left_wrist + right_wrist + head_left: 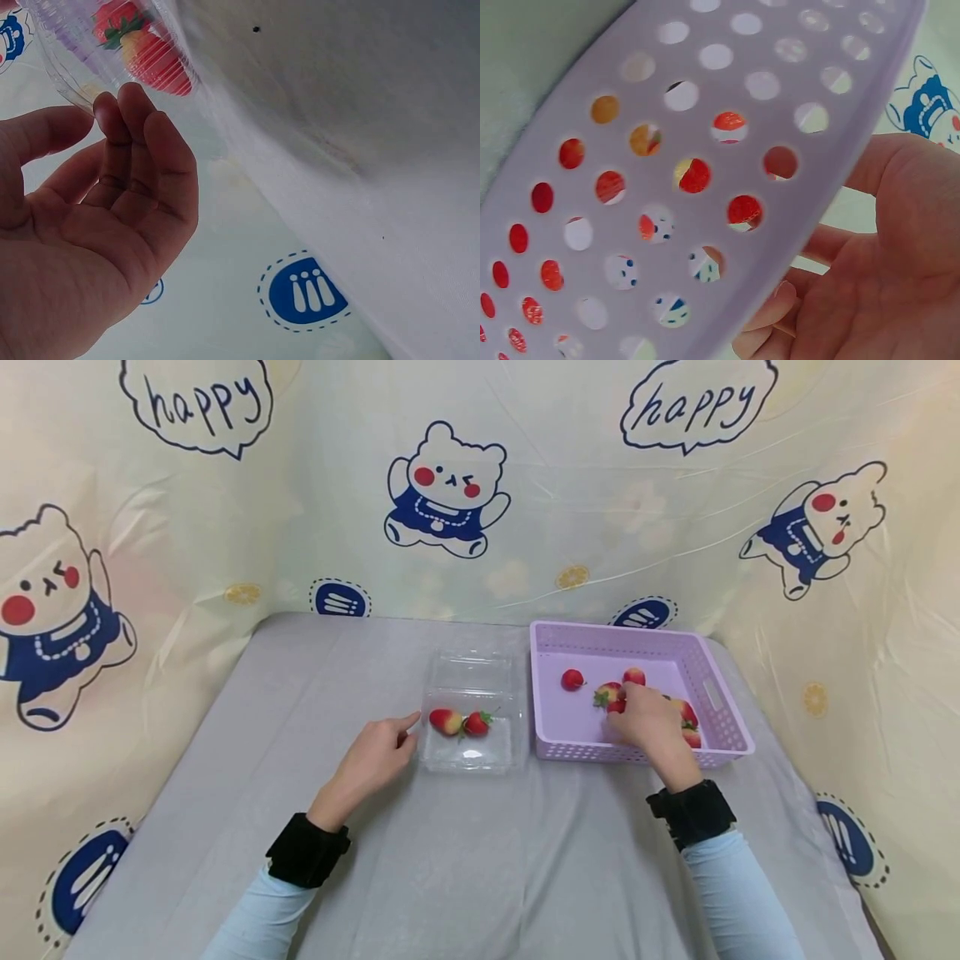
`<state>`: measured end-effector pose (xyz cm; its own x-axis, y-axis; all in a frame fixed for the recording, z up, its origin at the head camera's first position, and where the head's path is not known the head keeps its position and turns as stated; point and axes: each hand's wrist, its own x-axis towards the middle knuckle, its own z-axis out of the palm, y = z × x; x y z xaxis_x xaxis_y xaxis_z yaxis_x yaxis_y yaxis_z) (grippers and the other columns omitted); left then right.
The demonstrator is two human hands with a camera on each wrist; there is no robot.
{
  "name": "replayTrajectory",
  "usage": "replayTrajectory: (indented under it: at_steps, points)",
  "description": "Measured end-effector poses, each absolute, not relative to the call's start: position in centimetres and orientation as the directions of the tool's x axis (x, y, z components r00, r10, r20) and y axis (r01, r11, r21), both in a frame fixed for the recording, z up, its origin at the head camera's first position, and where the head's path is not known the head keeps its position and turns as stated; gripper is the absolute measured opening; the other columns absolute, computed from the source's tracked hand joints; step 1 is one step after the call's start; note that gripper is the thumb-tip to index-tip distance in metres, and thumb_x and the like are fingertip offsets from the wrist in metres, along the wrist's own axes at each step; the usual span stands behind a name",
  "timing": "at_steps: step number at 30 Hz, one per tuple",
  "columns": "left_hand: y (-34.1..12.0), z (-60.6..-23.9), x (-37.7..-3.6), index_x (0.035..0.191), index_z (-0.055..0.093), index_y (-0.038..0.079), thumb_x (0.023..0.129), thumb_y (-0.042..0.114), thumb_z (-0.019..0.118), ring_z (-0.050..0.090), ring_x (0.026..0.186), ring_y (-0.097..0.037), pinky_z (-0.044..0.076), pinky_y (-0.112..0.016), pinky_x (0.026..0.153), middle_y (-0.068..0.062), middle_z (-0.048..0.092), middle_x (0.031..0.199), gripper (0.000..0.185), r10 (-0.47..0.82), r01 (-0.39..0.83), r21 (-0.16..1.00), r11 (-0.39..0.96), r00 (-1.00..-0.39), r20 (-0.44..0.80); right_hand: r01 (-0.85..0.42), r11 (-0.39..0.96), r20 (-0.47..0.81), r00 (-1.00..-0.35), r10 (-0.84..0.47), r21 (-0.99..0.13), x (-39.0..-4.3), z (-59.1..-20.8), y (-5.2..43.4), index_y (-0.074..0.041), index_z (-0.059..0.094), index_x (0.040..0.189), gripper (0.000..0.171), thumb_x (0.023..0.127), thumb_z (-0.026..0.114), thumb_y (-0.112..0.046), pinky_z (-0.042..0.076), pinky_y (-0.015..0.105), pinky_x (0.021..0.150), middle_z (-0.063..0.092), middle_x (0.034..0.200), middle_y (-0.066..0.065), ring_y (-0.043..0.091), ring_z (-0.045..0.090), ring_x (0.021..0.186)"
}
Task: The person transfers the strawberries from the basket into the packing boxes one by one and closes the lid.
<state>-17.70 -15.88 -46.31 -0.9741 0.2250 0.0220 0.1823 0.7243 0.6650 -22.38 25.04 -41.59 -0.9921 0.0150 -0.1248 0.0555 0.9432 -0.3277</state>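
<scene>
From the head view I see the right hand (651, 720) reaching inside the lilac basket (720, 693) at the table's far right, fingers curled on a strawberry (617, 704); the right wrist view shows only the basket's perforated wall (705, 150). The left hand (372, 756), relaxed and holding nothing, rests beside the clear tray (471, 752).

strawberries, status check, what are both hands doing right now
Left hand open, fingertips at the clear box, two strawberries inside. Right hand in the purple basket, fingers over a strawberry; grip unclear. Nothing in the way.
</scene>
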Motion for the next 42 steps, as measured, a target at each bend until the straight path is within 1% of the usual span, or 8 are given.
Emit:
replayTrajectory:
  at_steps: [3,7,16,19,22,26,33,42]
  points:
    - [-15.9,-46.3,-17.6,0.145,0.058,-0.006,0.102,0.004,0.057,0.032,0.053,-0.013,0.03,-0.026,0.051,0.003,0.033,0.059,0.044,0.224,0.18,0.666,0.724,-0.974,0.019,0.026,0.946,-0.087,-0.996,-0.003,-0.323,-22.3,-41.4,24.8,0.003,0.063,0.13,0.047,0.092,0.073,-0.023,0.042,0.069,0.093,0.067,0.105,0.022,0.043,0.061,0.095]
    - [-15.9,-46.3,-17.6,0.145,0.058,-0.006,0.102,0.003,0.056,0.03,0.052,-0.013,0.029,-0.026,0.051,0.004,0.032,0.059,0.044,0.224,0.182,0.671,0.719,-0.974,0.023,-0.005,0.945,-0.046,-0.999,-0.021,-0.327,-22.3,-41.0,24.4,0.005,0.061,0.135,0.048,0.094,0.068,-0.02,0.04,0.07,0.093,0.067,0.113,0.026,0.045,0.06,0.097]
    - [-16.0,-46.4,-17.6,0.145,0.058,-0.006,0.103,0.004,0.056,0.031,0.053,-0.013,0.03,-0.026,0.051,0.004,0.032,0.059,0.044,0.227,0.186,0.669,0.72,-0.973,0.026,-0.034,0.941,-0.019,-0.999,-0.043,-0.337,-22.1,-40.4,23.7,0.003,0.062,0.134,0.046,0.095,0.069,-0.02,0.042,0.073,0.09,0.067,0.117,0.026,0.045,0.061,0.1]
    - [-16.0,-46.5,-17.6,0.146,0.058,-0.006,0.102,0.004,0.056,0.031,0.053,-0.013,0.03,-0.026,0.051,0.004,0.033,0.06,0.044,0.229,0.185,0.667,0.721,-0.973,0.022,-0.052,0.937,-0.001,-0.998,-0.056,-0.346,-21.9,-40.1,23.4,0.003,0.063,0.133,0.045,0.095,0.07,-0.02,0.047,0.069,0.088,0.067,0.116,0.024,0.043,0.062,0.098]
    - [-16.0,-46.5,-17.6,0.146,0.058,-0.006,0.102,0.004,0.057,0.032,0.053,-0.013,0.03,-0.026,0.051,0.003,0.033,0.06,0.045,0.228,0.182,0.669,0.72,-0.974,0.02,-0.074,0.931,0.018,-0.997,-0.073,-0.358,-21.6,-39.9,23.2,0.003,0.064,0.133,0.044,0.095,0.071,-0.02,0.054,0.062,0.083,0.068,0.112,0.022,0.039,0.063,0.092]
    - [-16.0,-46.4,-17.6,0.146,0.058,-0.006,0.103,0.004,0.057,0.033,0.053,-0.013,0.03,-0.026,0.051,0.003,0.035,0.06,0.044,0.227,0.183,0.671,0.719,-0.974,0.023,-0.093,0.923,0.039,-0.996,-0.085,-0.373,-21.4,-39.7,22.9,0.001,0.064,0.133,0.044,0.096,0.071,-0.021,0.059,0.054,0.077,0.069,0.109,0.02,0.035,0.064,0.086]
    - [-16.0,-46.3,-17.7,0.145,0.058,-0.007,0.102,0.004,0.058,0.034,0.053,-0.013,0.031,-0.026,0.051,0.003,0.035,0.06,0.044,0.227,0.188,0.662,0.725,-0.973,0.028,-0.105,0.917,0.063,-0.994,-0.088,-0.384,-21.1,-39.3,22.1,0.001,0.066,0.133,0.044,0.095,0.073,-0.021,0.06,0.05,0.074,0.07,0.108,0.019,0.033,0.064,0.084]
    - [-15.9,-46.5,-17.7,0.146,0.058,-0.007,0.103,0.005,0.057,0.034,0.054,-0.014,0.031,-0.026,0.051,0.002,0.035,0.061,0.045,0.229,0.187,0.659,0.729,-0.973,0.023,-0.125,0.905,0.056,-0.992,-0.112,-0.408,-20.7,-39.0,21.3,0.001,0.066,0.133,0.045,0.095,0.074,-0.021,0.059,0.046,0.074,0.07,0.105,0.017,0.031,0.064,0.081]
